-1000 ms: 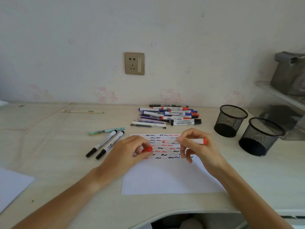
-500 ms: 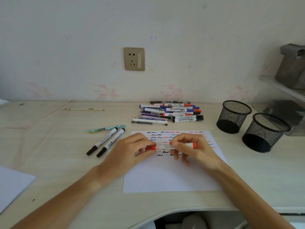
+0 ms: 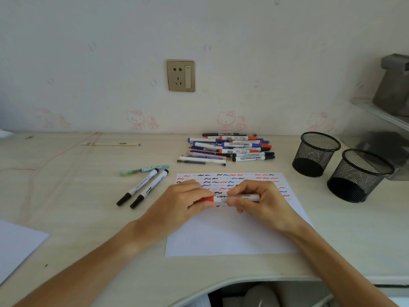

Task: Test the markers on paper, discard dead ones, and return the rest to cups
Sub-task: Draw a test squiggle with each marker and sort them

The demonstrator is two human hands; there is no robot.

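A red whiteboard marker (image 3: 234, 197) lies level between both hands over the white test paper (image 3: 232, 238). My left hand (image 3: 181, 203) pinches its red cap end, and the cap sits on the barrel. My right hand (image 3: 261, 202) grips the white barrel. The paper's upper part is covered with red, blue and black squiggles. A pile of several markers and pens (image 3: 228, 149) lies behind the paper. Two black mesh cups (image 3: 315, 154) (image 3: 359, 175) stand at the right, both showing nothing inside.
Two black-capped markers (image 3: 143, 188) and a teal pen (image 3: 145, 169) lie left of the paper. Another white sheet (image 3: 15, 247) sits at the desk's left front edge. A grey shelf unit (image 3: 389, 120) stands at the far right. A wall socket (image 3: 180, 75) is above the desk.
The red cap in my left hand has been brought to the marker in my right hand and pushed onto its tip. Both hands have closed together over the paper.
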